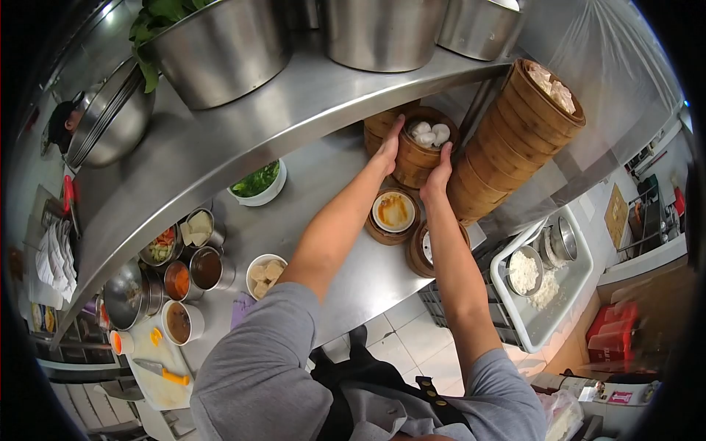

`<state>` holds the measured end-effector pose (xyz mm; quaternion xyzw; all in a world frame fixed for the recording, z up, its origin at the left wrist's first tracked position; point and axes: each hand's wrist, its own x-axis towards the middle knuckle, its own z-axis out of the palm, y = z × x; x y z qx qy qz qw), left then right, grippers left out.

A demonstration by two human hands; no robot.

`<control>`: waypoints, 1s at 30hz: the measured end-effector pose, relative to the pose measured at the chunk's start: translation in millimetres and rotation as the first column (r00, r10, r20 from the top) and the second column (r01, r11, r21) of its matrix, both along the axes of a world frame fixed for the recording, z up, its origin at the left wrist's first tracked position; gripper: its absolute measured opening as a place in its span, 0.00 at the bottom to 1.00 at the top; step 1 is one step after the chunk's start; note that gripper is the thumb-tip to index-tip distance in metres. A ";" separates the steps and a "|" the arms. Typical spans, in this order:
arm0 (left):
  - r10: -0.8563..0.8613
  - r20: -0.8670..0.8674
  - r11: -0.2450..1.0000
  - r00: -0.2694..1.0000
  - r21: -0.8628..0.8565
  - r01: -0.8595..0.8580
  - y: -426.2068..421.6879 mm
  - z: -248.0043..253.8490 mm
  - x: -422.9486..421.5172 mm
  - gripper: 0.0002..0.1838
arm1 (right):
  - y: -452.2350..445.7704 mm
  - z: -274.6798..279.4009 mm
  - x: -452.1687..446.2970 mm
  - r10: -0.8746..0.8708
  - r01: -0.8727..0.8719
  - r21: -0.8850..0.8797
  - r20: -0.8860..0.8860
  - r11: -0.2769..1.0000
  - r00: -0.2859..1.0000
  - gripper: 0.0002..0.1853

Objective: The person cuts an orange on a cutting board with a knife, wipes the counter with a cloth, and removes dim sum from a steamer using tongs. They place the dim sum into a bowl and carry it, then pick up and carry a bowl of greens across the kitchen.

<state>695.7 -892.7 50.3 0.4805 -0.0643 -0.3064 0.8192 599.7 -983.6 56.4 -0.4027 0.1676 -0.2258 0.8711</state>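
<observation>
Both of my hands grip a small round bamboo steamer (413, 170) at the back of the steel counter, beneath the shelf. Several smooth white dumplings (429, 134) sit inside it. My left hand (390, 149) presses along its left side, and my right hand (437, 173) clasps its right side. Another bamboo steamer (373, 132) stands just behind my left hand, partly hidden. Closer to me is a steamer holding a white dish with brown sauce stains (394, 212). Beside that, my right forearm partly covers a further bamboo steamer (420, 256).
A tall leaning stack of bamboo steamers (507, 147) rises at the right. Steel pots (220, 55) stand on the overhead shelf (309, 117). Left are ingredient tubs (206, 268) and a cutting board (158, 382) with an orange-handled knife (175, 378). A white bin (540, 334) holds floury bowls.
</observation>
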 end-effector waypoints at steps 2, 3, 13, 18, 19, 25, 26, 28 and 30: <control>-0.006 0.014 0.999 1.000 0.040 0.005 0.9 -12.8 0.2 0.50 | -1.2 -3.4 -1.8 0.028 -0.027 0.036 -0.025 0.999 0.999 0.36; -0.009 0.008 0.999 1.000 0.041 0.008 -1.1 -17.6 1.3 0.50 | -3.2 -4.3 -3.5 0.034 -0.033 0.036 -0.054 0.999 0.998 0.36; 0.512 0.240 0.840 0.825 0.061 -0.539 35.8 17.5 -178.7 0.25 | 29.4 23.6 -57.2 -0.034 0.020 -0.053 -0.282 0.998 0.959 0.30; 0.256 0.565 0.775 0.784 0.365 -0.516 171.6 -4.3 -384.9 0.23 | 141.4 -30.2 -147.9 0.336 -0.366 -0.268 -0.155 0.891 0.929 0.15; 0.190 0.726 0.627 0.661 0.428 -0.651 208.5 -14.4 -397.2 0.23 | 158.8 -53.9 -156.7 0.460 -0.519 -0.326 -0.245 0.790 0.853 0.13; -0.126 0.566 -0.250 0.815 0.777 -0.578 381.8 -46.3 -429.3 0.23 | 261.7 -87.3 -179.2 0.326 -0.618 -0.780 -0.563 0.093 0.759 0.16; -0.057 0.512 -0.291 0.857 0.813 -0.505 391.3 -44.0 -416.0 0.23 | 270.0 -77.2 -177.7 0.318 -0.607 -0.789 -0.553 0.099 0.770 0.16; -0.012 0.631 -0.183 0.776 0.761 -0.622 405.3 -53.0 -384.8 0.22 | 280.8 -61.0 -182.0 0.359 -0.302 -0.947 -0.246 0.109 0.901 0.18; -0.015 0.797 0.119 0.603 0.601 -0.791 400.5 -54.4 -340.0 0.21 | 293.5 -61.7 -175.6 0.311 -0.381 -0.922 -0.382 -0.064 0.870 0.22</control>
